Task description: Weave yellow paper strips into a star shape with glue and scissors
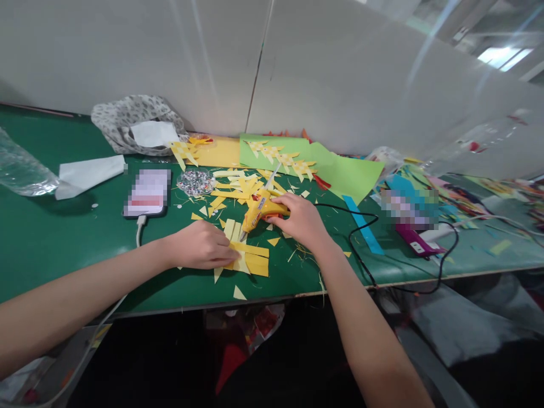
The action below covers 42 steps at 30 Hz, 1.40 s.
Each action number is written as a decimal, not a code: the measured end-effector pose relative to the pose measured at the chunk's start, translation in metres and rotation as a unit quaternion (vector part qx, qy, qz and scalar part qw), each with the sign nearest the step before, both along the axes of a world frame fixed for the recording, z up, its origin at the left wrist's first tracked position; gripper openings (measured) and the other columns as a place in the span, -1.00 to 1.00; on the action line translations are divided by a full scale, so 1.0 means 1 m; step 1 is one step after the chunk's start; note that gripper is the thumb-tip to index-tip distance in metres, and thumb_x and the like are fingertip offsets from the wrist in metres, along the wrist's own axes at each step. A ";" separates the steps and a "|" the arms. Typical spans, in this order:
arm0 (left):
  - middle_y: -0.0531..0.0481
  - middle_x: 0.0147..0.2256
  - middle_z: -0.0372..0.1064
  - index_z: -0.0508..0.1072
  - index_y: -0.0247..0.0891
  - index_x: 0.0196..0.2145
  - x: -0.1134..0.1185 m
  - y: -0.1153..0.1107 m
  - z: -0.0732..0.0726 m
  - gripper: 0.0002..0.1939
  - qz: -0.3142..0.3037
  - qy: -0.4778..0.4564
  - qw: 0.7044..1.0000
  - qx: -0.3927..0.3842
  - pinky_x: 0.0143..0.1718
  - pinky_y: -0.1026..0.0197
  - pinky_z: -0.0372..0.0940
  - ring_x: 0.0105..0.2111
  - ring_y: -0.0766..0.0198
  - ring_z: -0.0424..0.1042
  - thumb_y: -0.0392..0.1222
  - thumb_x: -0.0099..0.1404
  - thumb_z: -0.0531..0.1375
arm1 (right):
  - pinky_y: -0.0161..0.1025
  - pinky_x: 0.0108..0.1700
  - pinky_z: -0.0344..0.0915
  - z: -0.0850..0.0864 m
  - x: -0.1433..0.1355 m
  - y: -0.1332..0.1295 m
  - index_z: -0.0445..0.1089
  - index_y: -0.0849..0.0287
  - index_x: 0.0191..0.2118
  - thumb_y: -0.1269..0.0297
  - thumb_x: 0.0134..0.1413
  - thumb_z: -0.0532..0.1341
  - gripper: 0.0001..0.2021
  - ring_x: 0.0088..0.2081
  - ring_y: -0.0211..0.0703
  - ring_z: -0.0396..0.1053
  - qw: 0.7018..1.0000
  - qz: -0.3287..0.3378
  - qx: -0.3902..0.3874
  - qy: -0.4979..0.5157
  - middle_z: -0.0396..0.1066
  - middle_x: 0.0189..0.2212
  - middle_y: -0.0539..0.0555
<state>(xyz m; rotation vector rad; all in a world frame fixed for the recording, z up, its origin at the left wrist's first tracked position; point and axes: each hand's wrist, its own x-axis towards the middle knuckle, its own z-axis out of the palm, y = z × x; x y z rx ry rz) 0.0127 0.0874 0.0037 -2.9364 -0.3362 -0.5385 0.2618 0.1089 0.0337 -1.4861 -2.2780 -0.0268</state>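
My right hand is wrapped round the handle of a yellow glue gun, whose nozzle points down and toward me at a piece of woven yellow paper strips. The nozzle tip is close above the strips; whether it touches them I cannot tell. On the left side of the same paper piece, my left hand presses down with its fingers closed together. Darker and paler yellow strips cross each other there. Around both hands lie yellow paper scraps.
A phone with a cable lies left, beside a dish of small beads. Fish-like yellow woven shapes rest on green paper at the back. The black cord loops right, near a purple power strip.
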 end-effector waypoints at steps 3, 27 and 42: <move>0.04 -0.56 0.39 0.48 -0.17 -0.23 0.000 0.000 0.001 -0.76 -0.007 -0.011 1.000 0.001 -0.58 0.27 0.06 -0.58 0.35 0.33 -0.18 0.31 0.01 | -0.07 -0.05 0.26 0.001 0.002 0.001 0.40 0.15 -0.18 0.22 -0.20 0.32 -0.64 -0.10 -0.01 0.34 1.000 0.003 0.007 0.022 0.41 -0.17 0.12; 0.06 -0.55 0.40 0.48 -0.16 -0.21 -0.001 0.001 -0.002 -0.78 -0.013 -0.023 1.000 0.007 -0.58 0.26 0.04 -0.57 0.34 0.33 -0.17 0.29 0.05 | -0.11 -0.14 0.32 -0.008 0.001 0.007 0.44 0.12 -0.23 0.39 -0.16 0.21 -0.74 -0.17 -0.06 0.39 0.999 0.010 0.035 0.006 0.46 -0.21 0.05; 0.07 -0.56 0.40 0.48 -0.16 -0.22 0.000 0.000 0.000 -0.77 -0.011 -0.022 1.000 0.006 -0.59 0.26 0.03 -0.58 0.36 0.33 -0.18 0.30 0.04 | -0.08 -0.11 0.30 -0.006 0.004 0.006 0.36 0.16 -0.18 0.31 -0.21 0.26 -0.66 -0.15 -0.03 0.35 0.994 0.058 0.067 0.070 0.41 -0.21 0.11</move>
